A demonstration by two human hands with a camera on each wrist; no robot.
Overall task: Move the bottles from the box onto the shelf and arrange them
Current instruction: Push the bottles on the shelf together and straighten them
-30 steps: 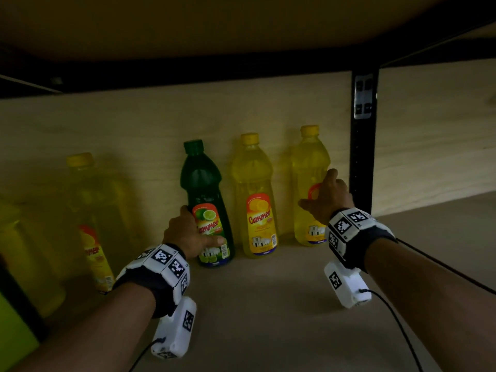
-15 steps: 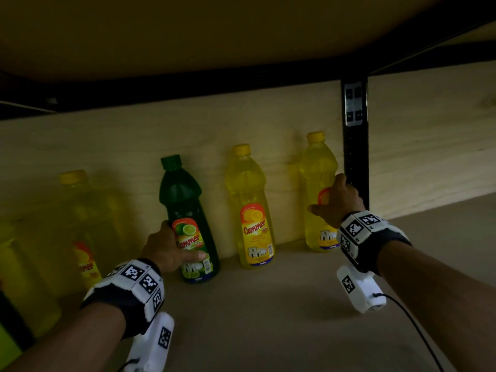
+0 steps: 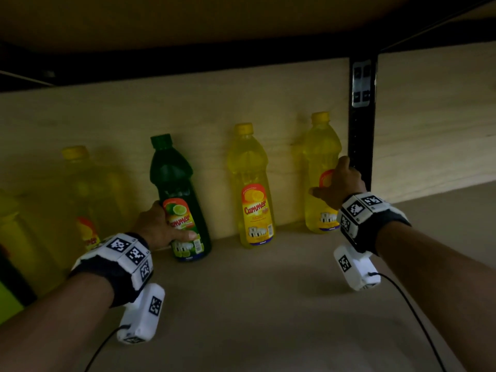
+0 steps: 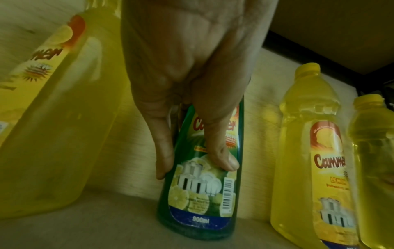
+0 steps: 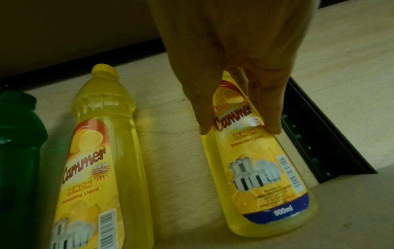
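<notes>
Left hand (image 3: 158,226) grips the green bottle (image 3: 178,200), right hand (image 3: 338,183) the three-o'clock yellow bottle (image 3: 320,167); full, probably heavy and slick, best held mid-body.

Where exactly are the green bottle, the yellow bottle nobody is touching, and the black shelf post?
green bottle (image 3: 171,181): head view, dark upper body.
middle yellow bottle (image 3: 256,210): head view, front label.
black shelf post (image 3: 361,138): head view, mid upright.
</notes>
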